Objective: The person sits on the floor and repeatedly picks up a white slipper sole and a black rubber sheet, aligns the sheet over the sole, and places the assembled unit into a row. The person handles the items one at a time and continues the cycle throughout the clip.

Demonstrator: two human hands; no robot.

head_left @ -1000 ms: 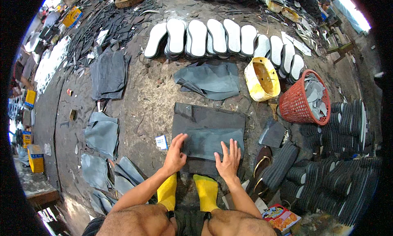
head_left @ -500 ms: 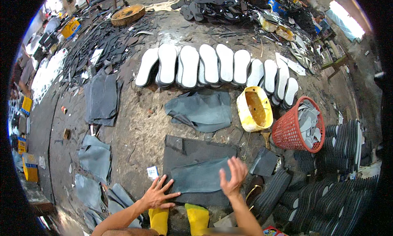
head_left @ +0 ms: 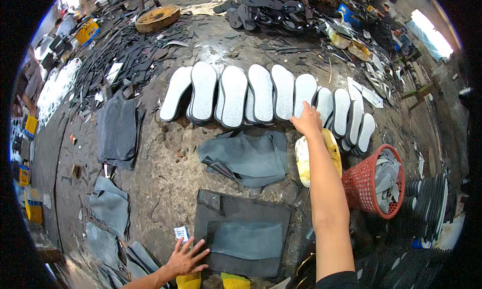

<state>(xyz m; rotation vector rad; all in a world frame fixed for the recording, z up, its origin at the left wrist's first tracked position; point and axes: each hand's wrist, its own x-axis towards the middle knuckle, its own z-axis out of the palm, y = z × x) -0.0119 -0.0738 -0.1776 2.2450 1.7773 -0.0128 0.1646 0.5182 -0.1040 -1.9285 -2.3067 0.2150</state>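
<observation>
My right arm stretches far forward. My right hand is at the near end of a white-topped insole, thumb and forefinger apart across it; the other fingers are partly hidden. This insole belongs to a row of thick insole stacks, larger at the left and smaller at the right. With fingers spread, my left hand is beside the left edge of a black mat. Flat on that mat lies a dark grey-green rectangular sheet. A small white and blue packet is just beyond my left fingertips.
My right forearm partly covers a yellow tub. Right of it stands a red basket of grey scraps. Another grey sheet lies beyond the mat. Dark sheet piles are at the left, black sole stacks at the right.
My right hand has left the grey sheet and reached forward to the insole row. My left hand has come off the sheet to the mat's left edge. The view has shifted forward.
</observation>
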